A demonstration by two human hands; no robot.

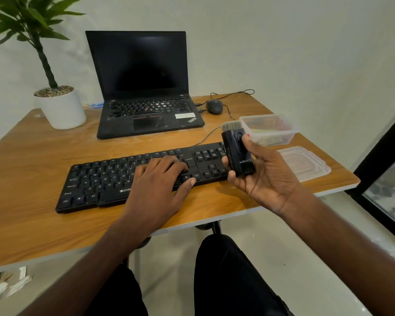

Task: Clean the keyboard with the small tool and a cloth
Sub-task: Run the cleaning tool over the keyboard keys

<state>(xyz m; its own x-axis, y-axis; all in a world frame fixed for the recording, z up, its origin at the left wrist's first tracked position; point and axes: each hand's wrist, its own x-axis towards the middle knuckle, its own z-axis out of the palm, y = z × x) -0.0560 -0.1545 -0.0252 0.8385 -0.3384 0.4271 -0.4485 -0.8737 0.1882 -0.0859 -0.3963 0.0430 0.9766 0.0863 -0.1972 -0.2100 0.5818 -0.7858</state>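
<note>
Head: one keyboard (114, 179) (two hands)

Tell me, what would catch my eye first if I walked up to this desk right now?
Probably the right hand, raised over the desk's right side and holding a small black cleaning tool upright, bristles on top. Next, the left hand lying flat on the black keyboard at the front of the wooden table. Behind them stands an open laptop with a dark screen, and a potted plant at the far left.
</note>
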